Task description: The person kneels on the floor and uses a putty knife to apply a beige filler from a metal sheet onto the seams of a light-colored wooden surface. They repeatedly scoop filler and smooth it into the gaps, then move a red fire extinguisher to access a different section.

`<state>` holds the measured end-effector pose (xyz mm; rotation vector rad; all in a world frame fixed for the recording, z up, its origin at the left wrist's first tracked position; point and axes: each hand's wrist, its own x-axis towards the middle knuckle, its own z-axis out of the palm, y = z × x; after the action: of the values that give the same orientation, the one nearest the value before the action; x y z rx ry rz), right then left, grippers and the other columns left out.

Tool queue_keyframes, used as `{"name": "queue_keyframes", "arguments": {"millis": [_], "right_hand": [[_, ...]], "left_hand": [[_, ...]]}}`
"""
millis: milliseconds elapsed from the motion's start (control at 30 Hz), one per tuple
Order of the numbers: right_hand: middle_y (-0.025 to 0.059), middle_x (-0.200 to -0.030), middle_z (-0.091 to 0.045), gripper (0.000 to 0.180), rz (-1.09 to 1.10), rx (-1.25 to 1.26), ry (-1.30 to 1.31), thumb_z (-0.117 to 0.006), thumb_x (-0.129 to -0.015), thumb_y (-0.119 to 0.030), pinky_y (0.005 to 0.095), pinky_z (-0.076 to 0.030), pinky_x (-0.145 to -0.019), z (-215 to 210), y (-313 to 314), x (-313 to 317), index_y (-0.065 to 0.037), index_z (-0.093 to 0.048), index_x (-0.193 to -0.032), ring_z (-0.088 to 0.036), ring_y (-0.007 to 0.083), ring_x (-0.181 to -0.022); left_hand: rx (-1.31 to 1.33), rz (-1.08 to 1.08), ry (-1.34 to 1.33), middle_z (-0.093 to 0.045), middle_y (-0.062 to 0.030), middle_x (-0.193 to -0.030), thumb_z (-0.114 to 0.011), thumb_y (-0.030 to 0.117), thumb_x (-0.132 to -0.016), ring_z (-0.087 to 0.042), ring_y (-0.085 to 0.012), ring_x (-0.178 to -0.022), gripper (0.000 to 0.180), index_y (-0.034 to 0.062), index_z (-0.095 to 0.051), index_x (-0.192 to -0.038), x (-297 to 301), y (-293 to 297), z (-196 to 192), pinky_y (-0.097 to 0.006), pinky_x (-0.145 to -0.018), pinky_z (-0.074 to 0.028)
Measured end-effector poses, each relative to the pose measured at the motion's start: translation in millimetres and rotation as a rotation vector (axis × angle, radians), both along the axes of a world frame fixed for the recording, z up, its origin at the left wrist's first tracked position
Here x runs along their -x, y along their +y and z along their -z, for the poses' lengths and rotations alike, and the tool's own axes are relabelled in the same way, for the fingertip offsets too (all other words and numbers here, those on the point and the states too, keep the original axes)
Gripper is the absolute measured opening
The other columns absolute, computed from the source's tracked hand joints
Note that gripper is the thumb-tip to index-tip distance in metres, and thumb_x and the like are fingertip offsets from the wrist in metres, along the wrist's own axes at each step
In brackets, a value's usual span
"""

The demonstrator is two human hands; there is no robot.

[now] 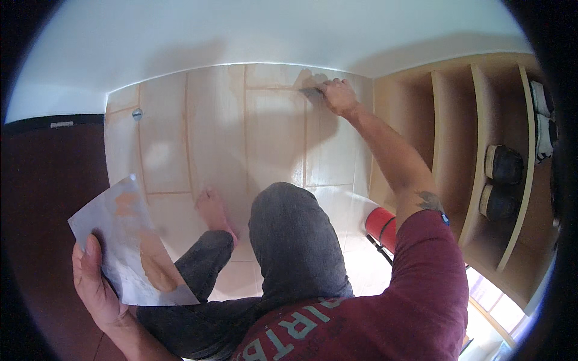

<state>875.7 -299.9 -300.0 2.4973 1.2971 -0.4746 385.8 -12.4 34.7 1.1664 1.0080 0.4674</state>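
My left hand (96,283) grips the lower left edge of a thin pale sheet (120,265), its thumb lying on top. Smears and a mound of orange-tan paste (161,268) lie on the sheet. My right arm stretches far out to the floor beside the wall. There my right hand (339,96) is closed, fingertips down at a tile joint; whatever it pinches is dark and too blurred to name. Orange-tan lines run along the joints between the light floor tiles (217,132), some with smeared edges.
On the right stands a wooden shoe rack (457,120) with dark shoes (504,165) and light ones. A red cylinder (382,228) lies beside my right knee. The white wall (289,36) bounds the floor ahead; a dark brown surface (54,198) is at left. My bare foot (214,210) rests on the tiles.
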Motion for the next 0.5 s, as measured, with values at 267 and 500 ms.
{"name": "queue_keyframes", "arguments": {"millis": [267,500], "right_hand": [[0.0132,-0.128,-0.069,0.049,0.186,-0.18,-0.163,-0.059,-0.092,-0.015,0.0541,-0.052,-0.1,32,33,-18,-0.024,-0.063,-0.14,-0.066,0.0394,-0.117],[0.0127,-0.129,-0.069,0.033,0.138,-0.023,-0.062,-0.052,-0.099,-0.027,0.0538,-0.052,-0.1,44,32,-22,-0.024,-0.072,-0.126,-0.065,0.0354,-0.12]], "left_hand": [[-0.062,0.039,0.065,-0.069,-0.0129,-0.122,-0.06,0.02,-0.106,-0.066,-0.0184,-0.109,0.037,-0.0044,-0.058,-0.133,4,-4,-5,-0.033,-0.098,-0.049],[-0.057,-0.025,0.144,-0.07,-0.0127,-0.116,-0.063,0.019,-0.102,-0.065,-0.0158,-0.101,0.039,-0.0074,-0.059,-0.131,-2,-1,-3,-0.029,-0.094,-0.047]]}}
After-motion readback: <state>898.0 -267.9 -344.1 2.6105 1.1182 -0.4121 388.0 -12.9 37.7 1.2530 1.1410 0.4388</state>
